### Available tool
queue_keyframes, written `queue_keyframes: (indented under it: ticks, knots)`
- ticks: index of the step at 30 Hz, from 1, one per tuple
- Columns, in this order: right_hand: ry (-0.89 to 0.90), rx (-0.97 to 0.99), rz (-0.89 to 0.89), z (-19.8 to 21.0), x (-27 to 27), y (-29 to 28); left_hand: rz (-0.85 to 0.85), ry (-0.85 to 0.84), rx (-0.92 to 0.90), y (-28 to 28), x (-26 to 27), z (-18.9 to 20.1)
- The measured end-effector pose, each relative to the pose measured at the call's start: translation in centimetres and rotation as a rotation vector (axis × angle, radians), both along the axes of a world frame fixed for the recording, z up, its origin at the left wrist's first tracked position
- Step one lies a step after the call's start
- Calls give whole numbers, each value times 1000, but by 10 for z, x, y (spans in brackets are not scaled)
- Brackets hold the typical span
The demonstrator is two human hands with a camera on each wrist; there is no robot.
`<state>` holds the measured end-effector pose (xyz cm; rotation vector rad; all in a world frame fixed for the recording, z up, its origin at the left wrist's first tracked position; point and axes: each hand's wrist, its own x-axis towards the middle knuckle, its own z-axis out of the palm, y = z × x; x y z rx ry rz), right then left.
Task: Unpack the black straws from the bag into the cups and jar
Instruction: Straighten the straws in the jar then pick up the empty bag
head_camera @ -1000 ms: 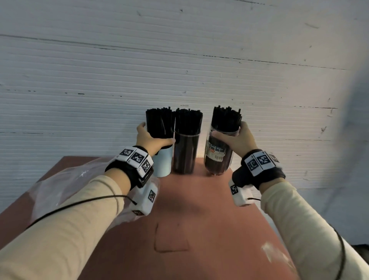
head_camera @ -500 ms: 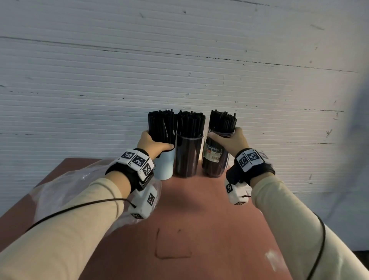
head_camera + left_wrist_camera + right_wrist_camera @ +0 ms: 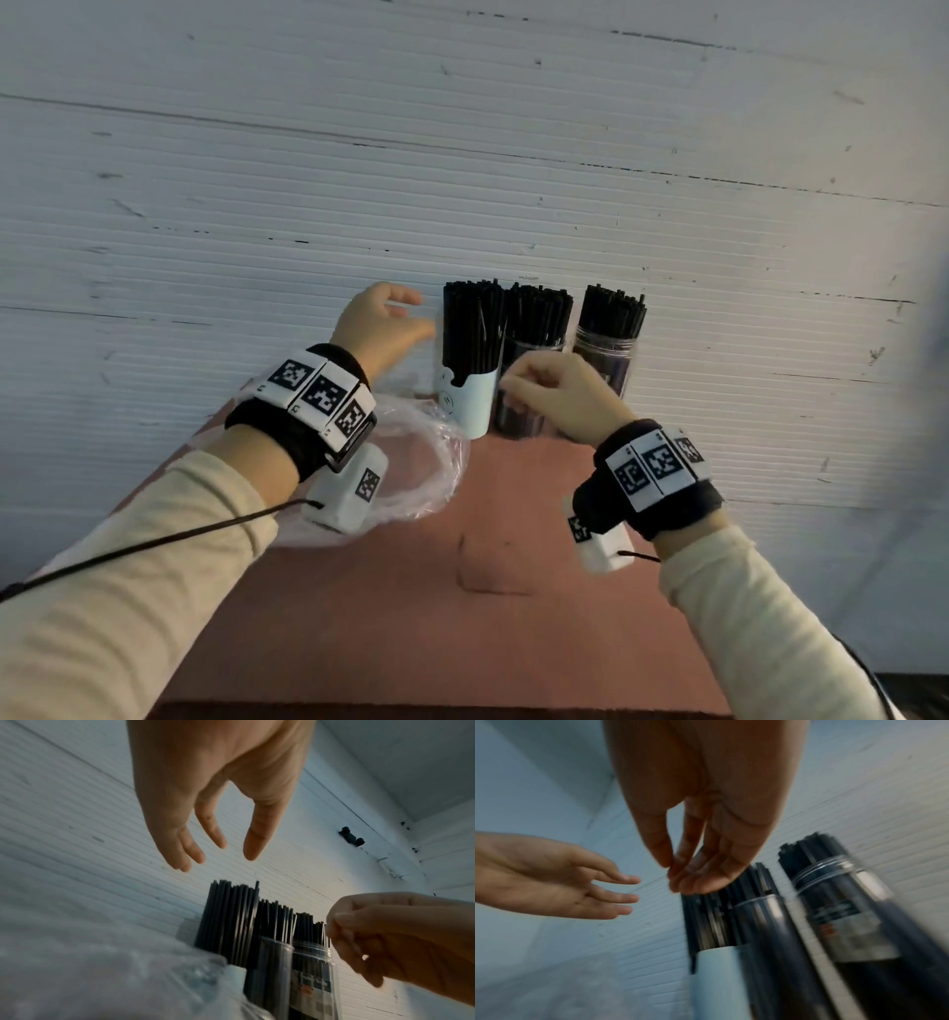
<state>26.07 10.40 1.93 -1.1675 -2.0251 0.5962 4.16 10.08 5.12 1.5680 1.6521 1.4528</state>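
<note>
Left hand point(image 3: 382, 324): fingers spread and loose, holding nothing, just left of the white cup point(image 3: 470, 401).
Right hand point(image 3: 557, 398): fingers loosely curled, empty, in front of the clear cup point(image 3: 534, 354).
Straws point(image 3: 472, 324): upright in the white cup, the clear cup and the jar point(image 3: 606, 354), a tight row on the tabletop point(image 3: 462, 616) by the wall.
Bag point(image 3: 411, 462): clear plastic, slack, looks empty.
Risk: a hand brushing the tall bundles could tip a cup.
Writing: the jar's label is too blurred to read.

dim, cool light | wrist views motion-blurred | wide-angle edge distortion
</note>
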Motion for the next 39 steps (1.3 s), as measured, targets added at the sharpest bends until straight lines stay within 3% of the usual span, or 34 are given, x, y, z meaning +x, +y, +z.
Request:
queue_keyframes:
  ticks: [3, 6, 11, 13, 16, 19, 24, 27, 30, 35, 39]
  knots:
    - [-131, -203, 249, -4, -32, -18, -74, 204, -95, -24, -28, 6]
    - [-324, -382, 329, -13, -60, -25, -137, 440, -319, -41, -58, 2]
    - [-579, -573, 263, -29, -86, -27, -274, 533, -460, -57, -91, -22]
    - [-707, -535, 162, -34, -90, -26, -275, 513, -435, -63, -99, -34]
    - [-741, -541, 41, -42, -90, -23, -212, 478, -355, -71, -106, -46]
    - [-643, -540, 11, -43, -83, -26, -161, 281, -231, -80, -107, -49]
    - [-252, -530, 46, -16, -71, -42, -85, -77, 80, -95, -92, -35]
    - [35, -359, 58, 0, -75, -54, -5, -194, 195, -99, -74, -31]
    - [271, -117, 162, 9, -82, -63, -8, -205, 232, -104, -50, -34]
    - [272, 100, 272, 16, -86, -76, -227, -191, 202, -110, -14, -41]
    - [271, 108, 253, 14, -78, -75, -415, -150, 175, -112, -2, -46]
